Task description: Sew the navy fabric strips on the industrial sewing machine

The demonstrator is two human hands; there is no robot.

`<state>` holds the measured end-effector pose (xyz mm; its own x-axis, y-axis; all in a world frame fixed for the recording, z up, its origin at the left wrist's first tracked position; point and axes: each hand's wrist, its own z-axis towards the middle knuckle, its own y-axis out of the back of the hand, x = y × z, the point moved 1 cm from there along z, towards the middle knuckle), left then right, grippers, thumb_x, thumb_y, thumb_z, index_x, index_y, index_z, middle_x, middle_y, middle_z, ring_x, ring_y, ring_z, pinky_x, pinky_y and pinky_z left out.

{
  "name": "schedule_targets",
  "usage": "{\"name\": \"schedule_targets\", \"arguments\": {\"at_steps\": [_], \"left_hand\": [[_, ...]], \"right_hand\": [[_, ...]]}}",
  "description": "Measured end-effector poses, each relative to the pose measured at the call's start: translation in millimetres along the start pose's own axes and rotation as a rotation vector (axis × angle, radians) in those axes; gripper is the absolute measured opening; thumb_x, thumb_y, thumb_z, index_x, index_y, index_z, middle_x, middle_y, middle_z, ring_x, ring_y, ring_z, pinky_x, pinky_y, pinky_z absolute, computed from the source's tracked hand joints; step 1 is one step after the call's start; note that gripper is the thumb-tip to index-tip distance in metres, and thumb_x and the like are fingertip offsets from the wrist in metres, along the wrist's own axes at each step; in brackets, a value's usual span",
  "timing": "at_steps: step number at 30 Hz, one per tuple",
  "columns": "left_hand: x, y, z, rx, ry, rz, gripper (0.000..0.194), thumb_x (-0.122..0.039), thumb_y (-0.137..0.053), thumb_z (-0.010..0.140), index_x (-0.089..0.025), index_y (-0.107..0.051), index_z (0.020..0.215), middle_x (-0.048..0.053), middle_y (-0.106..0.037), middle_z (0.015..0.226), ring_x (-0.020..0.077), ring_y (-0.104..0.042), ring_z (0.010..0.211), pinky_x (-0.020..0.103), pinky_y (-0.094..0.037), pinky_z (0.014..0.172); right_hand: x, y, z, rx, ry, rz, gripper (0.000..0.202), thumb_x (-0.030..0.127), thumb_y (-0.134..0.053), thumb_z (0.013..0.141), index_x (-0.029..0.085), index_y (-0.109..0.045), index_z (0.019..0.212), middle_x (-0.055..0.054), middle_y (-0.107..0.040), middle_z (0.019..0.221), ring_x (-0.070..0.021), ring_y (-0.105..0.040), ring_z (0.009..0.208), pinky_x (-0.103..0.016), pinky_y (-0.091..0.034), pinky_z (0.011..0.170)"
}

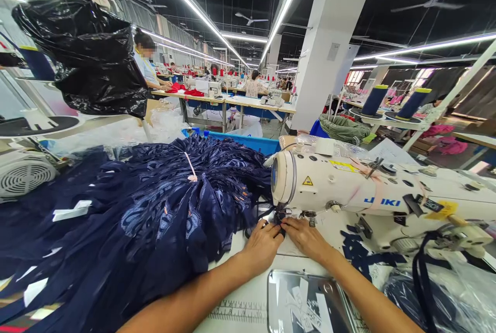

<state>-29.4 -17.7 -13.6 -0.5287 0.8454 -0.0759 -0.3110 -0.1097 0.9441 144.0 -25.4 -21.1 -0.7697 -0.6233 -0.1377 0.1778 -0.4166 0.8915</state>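
Under the needle: a small dark piece of cloth (282, 228) lies at the presser foot of the sewing machine (329, 183); its outline is mostly hidden by fingers and merges with the dark foot.
Left hand: the left hand (261, 247) has its fingers bunched narrowly on the cloth's left side; whether they pinch or only press cannot be told.
Right hand: the right hand (306, 237) reaches the cloth from the other side, fingers close together; its thumb is hard to make out and its grip cannot be told.
Navy heap: patterned navy garments (174, 214), gathered by a pale tie (190, 165), crowd the left of the table (251, 291) and run out of view; white tags (72, 211) poke out, unreadable.
Tray: a metal tray (310, 272) between the forearms, cut off below, holds white labels (304, 304) with illegible print.
Right side: navy scraps (356, 253), a dark strap (422, 276) and a clear plastic bag (465, 281).
Blocked view: a black plastic bag (93, 59) covers part of the room and sits in front of a worker (149, 64).
Writing: blue "JUKI", its "U" partly obscured; a warning triangle (307, 181); yellow stickers too small to read; ruler marks (240, 312), numbers unclear.
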Motion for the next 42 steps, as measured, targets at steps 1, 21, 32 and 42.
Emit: {"name": "schedule_targets", "arguments": {"at_steps": [1, 21, 32, 42], "left_hand": [[-1, -1.9, 1, -0.006, 0.011, 0.010, 0.020, -0.007, -0.048, 0.076, -0.014, -0.058, 0.092, 0.008, -0.062, 0.103, 0.0204, -0.052, 0.100, 0.038, -0.032, 0.092], [-3, 1.5, 13, 0.060, 0.072, 0.048, 0.018, -0.010, -0.049, 0.079, -0.014, -0.058, 0.094, 0.008, -0.061, 0.104, 0.0216, -0.052, 0.093, 0.035, -0.032, 0.079], [-1, -6.7, 18, 0.064, 0.091, 0.098, 0.021, -0.009, -0.044, 0.082, -0.012, -0.056, 0.100, 0.009, -0.061, 0.104, 0.0220, -0.052, 0.089, 0.037, -0.033, 0.077], [6, 2.4, 13, 0.006, 0.071, -0.056, 0.023, -0.005, -0.048, 0.079, -0.015, -0.058, 0.097, 0.003, -0.066, 0.095, 0.0197, -0.053, 0.089, 0.036, -0.031, 0.079]], "right_hand": [[-2, -1, -1, 0.004, -0.011, -0.003, 0.031, 0.008, -0.038, 0.083, 0.014, -0.062, 0.102, -0.012, -0.064, 0.102, -0.0205, -0.061, 0.085, -0.034, -0.053, 0.071], [-11, -21, -11, 0.023, -0.090, -0.100, 0.036, 0.012, -0.034, 0.086, 0.017, -0.056, 0.113, -0.014, -0.062, 0.107, -0.0215, -0.062, 0.080, -0.036, -0.051, 0.068], [-12, -24, -9, 0.033, -0.161, -0.126, 0.034, 0.013, -0.040, 0.084, 0.019, -0.056, 0.114, -0.012, -0.065, 0.098, -0.0225, -0.059, 0.079, -0.033, -0.050, 0.065], [-9, -14, -1, 0.002, -0.185, -0.007, 0.033, 0.015, -0.037, 0.084, 0.016, -0.061, 0.106, -0.010, -0.068, 0.085, -0.0206, -0.062, 0.072, -0.032, -0.052, 0.063]]}}
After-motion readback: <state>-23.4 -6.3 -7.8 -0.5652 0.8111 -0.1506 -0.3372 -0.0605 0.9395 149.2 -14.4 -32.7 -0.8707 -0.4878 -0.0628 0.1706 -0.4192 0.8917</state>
